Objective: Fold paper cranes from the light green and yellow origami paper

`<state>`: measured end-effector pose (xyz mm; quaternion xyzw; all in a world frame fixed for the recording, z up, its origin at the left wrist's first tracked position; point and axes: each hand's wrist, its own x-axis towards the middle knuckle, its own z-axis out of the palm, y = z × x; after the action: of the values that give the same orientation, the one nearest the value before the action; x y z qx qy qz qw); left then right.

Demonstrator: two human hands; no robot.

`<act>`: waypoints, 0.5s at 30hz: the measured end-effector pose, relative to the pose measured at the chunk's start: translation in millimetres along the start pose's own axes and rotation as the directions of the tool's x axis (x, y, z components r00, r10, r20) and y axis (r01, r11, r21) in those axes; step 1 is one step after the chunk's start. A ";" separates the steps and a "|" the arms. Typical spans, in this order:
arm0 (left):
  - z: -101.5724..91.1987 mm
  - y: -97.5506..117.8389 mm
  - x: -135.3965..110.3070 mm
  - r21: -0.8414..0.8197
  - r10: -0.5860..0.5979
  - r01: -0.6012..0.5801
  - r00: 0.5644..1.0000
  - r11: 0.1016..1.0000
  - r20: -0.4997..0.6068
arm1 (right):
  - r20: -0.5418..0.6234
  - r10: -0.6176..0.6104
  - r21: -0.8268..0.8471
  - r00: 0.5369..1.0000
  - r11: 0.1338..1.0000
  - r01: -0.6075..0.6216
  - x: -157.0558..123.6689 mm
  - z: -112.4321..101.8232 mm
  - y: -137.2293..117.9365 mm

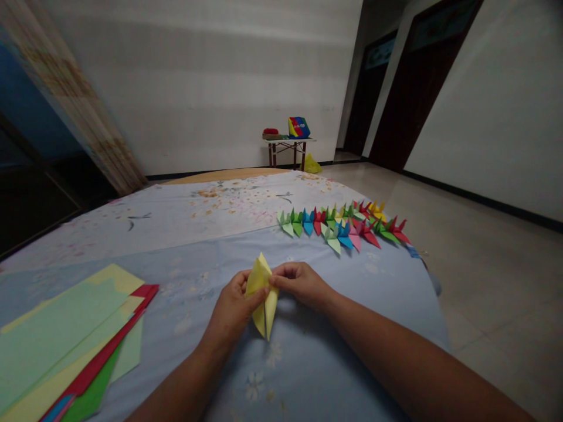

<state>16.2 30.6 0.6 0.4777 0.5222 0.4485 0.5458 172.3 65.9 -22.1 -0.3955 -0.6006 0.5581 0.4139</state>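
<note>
Between my two hands is a folded yellow origami paper [260, 278], held just above the blue floral cloth. It is a narrow diamond shape with a pointed top and two points hanging below, split by a slit. My left hand [235, 302] pinches its left side, thumb across the front and fingers behind. From the right, my right hand [301, 282] grips the edge with thumb and forefinger. The fingertips behind the paper are hidden.
Several folded paper cranes [319, 221] in many colours stand in rows at the right of the table. A stack of coloured paper sheets [65, 328] lies at the left. Farther back, a small table [285, 142] carries a colourful box [299, 127].
</note>
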 end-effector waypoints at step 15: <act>5.3 2.7 -4.2 0.012 0.000 -0.001 0.998 1.000 0.070 | -0.010 -0.074 0.070 0.997 0.995 0.074 1.4 -4.3 0.0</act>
<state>21.3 26.6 3.9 0.4967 0.5054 0.4282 0.5609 175.8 68.7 -21.9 -0.3602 -0.5934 0.5617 0.4501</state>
